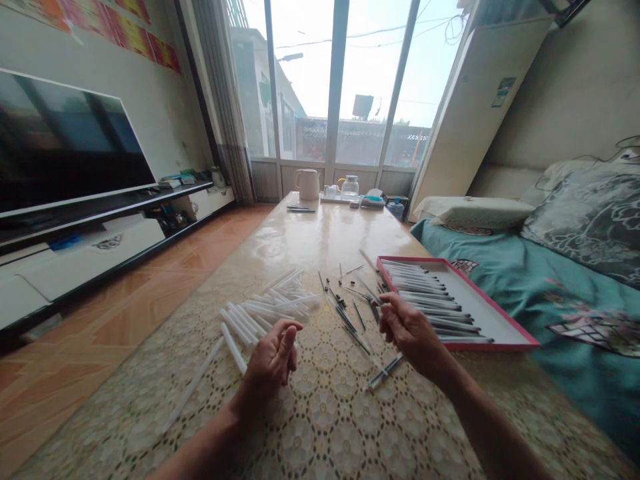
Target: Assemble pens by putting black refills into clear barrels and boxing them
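Note:
My left hand (274, 353) is closed, with the thumb pressed against curled fingers. Anything inside it is hidden. Beside it lies a loose pile of white plastic tubes (270, 303), a few of them apart from the rest. My right hand (404, 327) pinches a slim pen-like stick (371, 288) that points up and left from the fingertips. Between the hands are scattered dark thin rods (345, 317) and small black caps (340, 297). Closer to me, a few sticks (385, 373) lie together. To the right, a red-rimmed tray (505, 320) holds a row of assembled pens (430, 297).
The long table has a patterned cover (325, 427). At its far end stand a pitcher (307, 185), a glass jar (351, 187) and a tissue pack (373, 200). A teal-covered sofa (500, 267) borders the right side; a TV cabinet (125, 240) is on the left.

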Demonstrator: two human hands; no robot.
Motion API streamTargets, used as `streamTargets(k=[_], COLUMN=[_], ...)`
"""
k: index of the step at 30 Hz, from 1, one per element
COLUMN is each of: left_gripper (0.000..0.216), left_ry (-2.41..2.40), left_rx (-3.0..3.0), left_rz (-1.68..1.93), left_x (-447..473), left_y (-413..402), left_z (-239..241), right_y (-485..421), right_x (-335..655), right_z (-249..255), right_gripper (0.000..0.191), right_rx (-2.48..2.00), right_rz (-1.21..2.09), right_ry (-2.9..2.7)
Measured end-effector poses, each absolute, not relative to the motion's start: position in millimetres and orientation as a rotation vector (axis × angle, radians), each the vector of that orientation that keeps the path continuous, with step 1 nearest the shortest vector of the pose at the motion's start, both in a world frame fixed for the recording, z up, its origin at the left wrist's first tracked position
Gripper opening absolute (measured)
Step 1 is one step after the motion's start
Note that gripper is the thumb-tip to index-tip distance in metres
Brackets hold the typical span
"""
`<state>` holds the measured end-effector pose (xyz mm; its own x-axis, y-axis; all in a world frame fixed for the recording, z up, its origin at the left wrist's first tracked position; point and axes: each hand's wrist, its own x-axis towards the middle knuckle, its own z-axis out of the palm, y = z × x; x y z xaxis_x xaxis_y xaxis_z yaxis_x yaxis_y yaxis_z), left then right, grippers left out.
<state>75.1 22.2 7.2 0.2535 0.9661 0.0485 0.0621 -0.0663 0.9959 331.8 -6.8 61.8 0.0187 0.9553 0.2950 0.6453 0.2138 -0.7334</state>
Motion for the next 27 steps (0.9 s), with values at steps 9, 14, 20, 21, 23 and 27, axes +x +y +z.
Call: streamTargets(k=[9,14,20,21,23,27], left_gripper=[0.041,0.036,0.035,0.036,0.036,0.036], left_ry=[1.1,1.163,1.191,1.198,1.205,1.185], left_rx=[1.439,1.473,1.459,1.457,1.457,1.418], left_rz=[1.011,1.041,1.072,1.076,1.085,1.148], left_x=[76,74,71,71,70,70], left_y=[23,22,24,24,25,26], left_z=[14,17,18,18,18,19], right_y=[19,38,48,49,51,54], right_x=[421,445,464,466,468,453], right_z=[84,70,56,54,50,47], right_gripper=[0.02,0.025,0.031,0.03,0.029,0.027], right_rx=[-2.16,-2.288,-2.284,-2.287,-2.291,-2.17], right_rz=[-0.453,-0.674,-0.715,-0.705,-0.703,-0.715], right_ry=[-1.753,-1.918,-2.079,-2.086,-2.072,-1.976])
